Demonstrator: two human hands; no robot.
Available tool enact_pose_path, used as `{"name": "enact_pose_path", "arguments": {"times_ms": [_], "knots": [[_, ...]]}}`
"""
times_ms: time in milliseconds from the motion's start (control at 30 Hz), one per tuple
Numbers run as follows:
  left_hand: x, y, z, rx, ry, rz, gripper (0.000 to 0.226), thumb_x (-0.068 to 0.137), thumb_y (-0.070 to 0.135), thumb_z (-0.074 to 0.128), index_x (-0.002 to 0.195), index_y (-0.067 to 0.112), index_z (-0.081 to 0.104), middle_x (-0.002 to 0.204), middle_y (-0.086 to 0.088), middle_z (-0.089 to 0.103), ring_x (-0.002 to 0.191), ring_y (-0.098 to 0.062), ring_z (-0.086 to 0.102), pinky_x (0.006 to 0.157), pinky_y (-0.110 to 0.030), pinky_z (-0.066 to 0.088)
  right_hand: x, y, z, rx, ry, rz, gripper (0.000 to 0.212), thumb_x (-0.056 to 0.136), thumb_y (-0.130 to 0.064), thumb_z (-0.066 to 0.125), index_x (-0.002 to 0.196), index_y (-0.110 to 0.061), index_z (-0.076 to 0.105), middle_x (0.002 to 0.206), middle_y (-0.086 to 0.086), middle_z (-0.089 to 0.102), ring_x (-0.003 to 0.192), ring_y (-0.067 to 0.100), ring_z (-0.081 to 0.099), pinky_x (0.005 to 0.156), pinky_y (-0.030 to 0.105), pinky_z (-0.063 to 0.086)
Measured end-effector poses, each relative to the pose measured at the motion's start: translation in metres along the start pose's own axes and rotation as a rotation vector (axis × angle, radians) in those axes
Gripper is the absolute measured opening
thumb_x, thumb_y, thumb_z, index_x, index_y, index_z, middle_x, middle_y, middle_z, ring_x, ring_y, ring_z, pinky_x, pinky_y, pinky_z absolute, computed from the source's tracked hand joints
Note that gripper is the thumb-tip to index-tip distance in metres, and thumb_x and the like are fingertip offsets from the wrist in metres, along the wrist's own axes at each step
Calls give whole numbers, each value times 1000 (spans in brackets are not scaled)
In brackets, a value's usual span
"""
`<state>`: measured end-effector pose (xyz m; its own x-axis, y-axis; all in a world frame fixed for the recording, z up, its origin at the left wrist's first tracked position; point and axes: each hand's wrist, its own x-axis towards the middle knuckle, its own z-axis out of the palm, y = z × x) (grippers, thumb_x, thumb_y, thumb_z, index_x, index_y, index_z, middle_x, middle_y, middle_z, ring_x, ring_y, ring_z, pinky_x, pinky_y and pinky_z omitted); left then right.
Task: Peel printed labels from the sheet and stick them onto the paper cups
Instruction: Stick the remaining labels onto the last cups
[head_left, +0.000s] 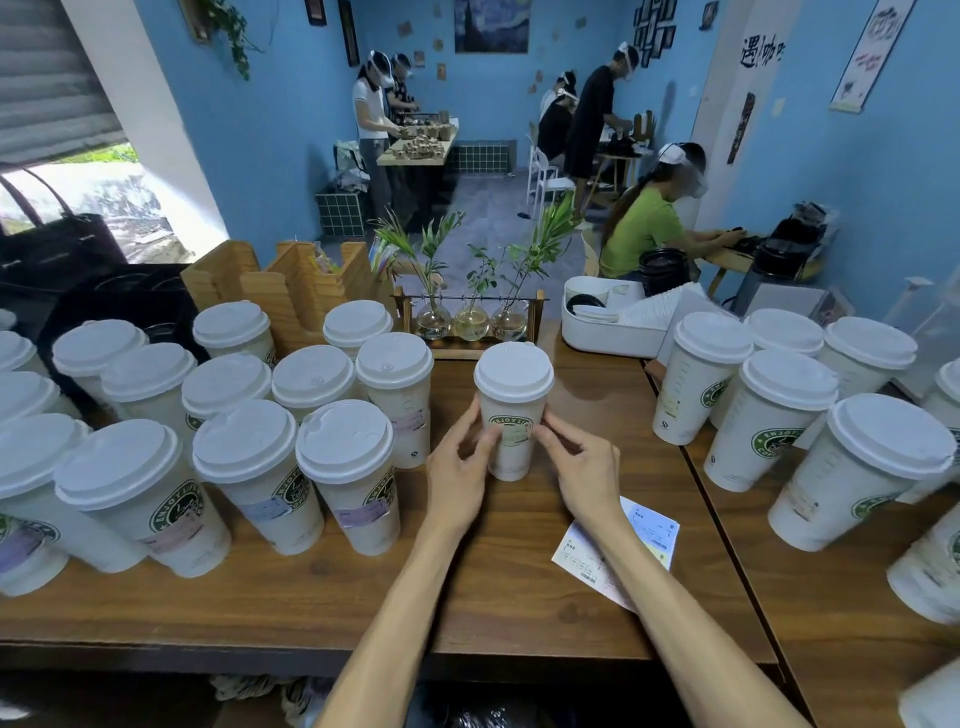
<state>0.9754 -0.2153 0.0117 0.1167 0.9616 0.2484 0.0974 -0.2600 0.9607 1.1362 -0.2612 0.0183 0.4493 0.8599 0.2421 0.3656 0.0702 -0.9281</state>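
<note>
- Left hand: thumb and fingers curl round the left side of the centre cup; the thumb tip presses the left end of the pale label on the cup wall. Purpose, as judged: to steady the cup and seat the label.
- Right hand: fingers curl against the cup's right side, with the fingertips at the label's right end. Pressing from both ends presumably smooths the label flat round the curve.
- Centre cup: upright, lidded, standing towards the middle of the table, apart from both groups, so both hands can reach it.
- Label sheet: lies flat near the table's right edge, partly under the right forearm, close for the next peel.
- Labelled cups: grouped over the table's left half.
- Cups at right: stand on the adjoining surface beyond the right edge; several show small labels, the rest cannot be determined.
</note>
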Motion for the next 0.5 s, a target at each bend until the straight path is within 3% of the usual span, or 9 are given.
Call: {"name": "enact_pose_path", "arguments": {"times_ms": [100, 267, 367, 433, 500], "knots": [[-3, -1, 4, -11, 17, 12, 48, 102, 29, 62, 149, 27, 52, 146, 17, 56, 132, 9, 50, 93, -4, 41, -1, 3, -3, 15, -32, 9, 35, 96, -20, 72, 131, -18, 70, 127, -9, 71, 108, -23, 58, 97, 7, 47], [-12, -19, 11, 83, -10, 11, 53, 103, 19, 62, 153, 27, 47, 152, 13, 51, 123, 18, 52, 87, -4, 43, 2, 7, 4, -41, -165, 58, 84, 74, -29, 93, 146, -25, 51, 132, -13, 63, 109, -9, 64, 93, 12, 51], [-11, -21, 11, 127, -5, 4, 48, 104, 16, 60, 150, 25, 51, 150, 11, 54, 119, 25, 49, 86, 0, 39, 9, 10, 12, -116, -183, 87, 73, 69, -29, 96, 126, -38, 51, 123, -11, 69, 103, -8, 66, 87, 14, 54], [-10, -19, 10, 126, 12, -18, 46, 105, 15, 57, 149, 27, 52, 145, 17, 55, 115, 31, 45, 87, 3, 36, 17, 10, 17, -123, -166, 84, 71, 68, -26, 95, 124, -36, 53, 122, -7, 72, 105, 0, 70, 91, 31, 60], [-12, -20, 11, 96, 83, -75, 44, 104, 19, 58, 146, 33, 54, 131, 20, 62, 106, 27, 54, 86, 3, 37, 29, 4, 23, -123, -150, 68, 75, 66, -29, 94, 130, -27, 55, 124, -2, 72, 108, 8, 71, 93, 39, 60]]}}
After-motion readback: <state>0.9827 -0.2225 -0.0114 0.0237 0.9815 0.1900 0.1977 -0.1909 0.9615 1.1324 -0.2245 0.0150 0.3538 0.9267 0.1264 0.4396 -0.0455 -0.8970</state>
